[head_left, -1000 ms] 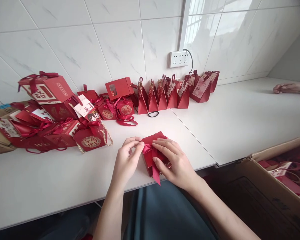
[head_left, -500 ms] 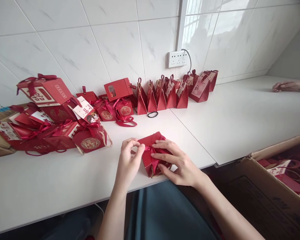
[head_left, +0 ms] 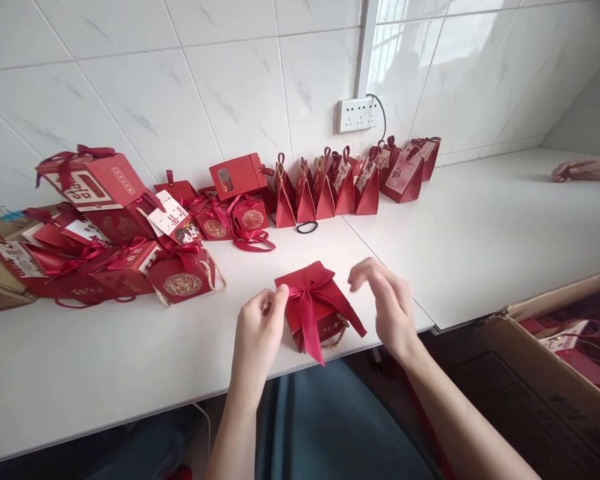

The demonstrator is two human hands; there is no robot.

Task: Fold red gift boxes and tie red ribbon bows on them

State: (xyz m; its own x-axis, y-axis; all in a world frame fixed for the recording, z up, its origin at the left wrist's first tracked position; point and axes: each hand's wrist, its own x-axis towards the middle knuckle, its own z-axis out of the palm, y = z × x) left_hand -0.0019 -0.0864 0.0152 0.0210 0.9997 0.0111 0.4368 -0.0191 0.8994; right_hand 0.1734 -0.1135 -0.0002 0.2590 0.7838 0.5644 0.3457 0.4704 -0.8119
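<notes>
A red gift box (head_left: 314,270) sits at the front edge of the white table, with a glossy red ribbon (head_left: 309,317) tied in a bow across its top. Two ribbon tails hang over its near side, and a twisted gold cord (head_left: 336,341) shows below. My left hand (head_left: 260,327) pinches the ribbon's loop at the box's left side between thumb and forefinger. To the right of the box, my right hand (head_left: 390,303) hovers apart from it, its fingers loosely bent with nothing in them.
Several red gift boxes (head_left: 183,283) are piled at the left. Pointed red boxes (head_left: 325,193) stand along the tiled wall, with a black hair tie (head_left: 307,227) before them. An open cardboard box (head_left: 510,320) is at the right. Another person's hand (head_left: 583,170) rests far right.
My right hand has lifted off the box and moved right, leaving the bow and its tails uncovered. My left hand stays at the ribbon on the left side.
</notes>
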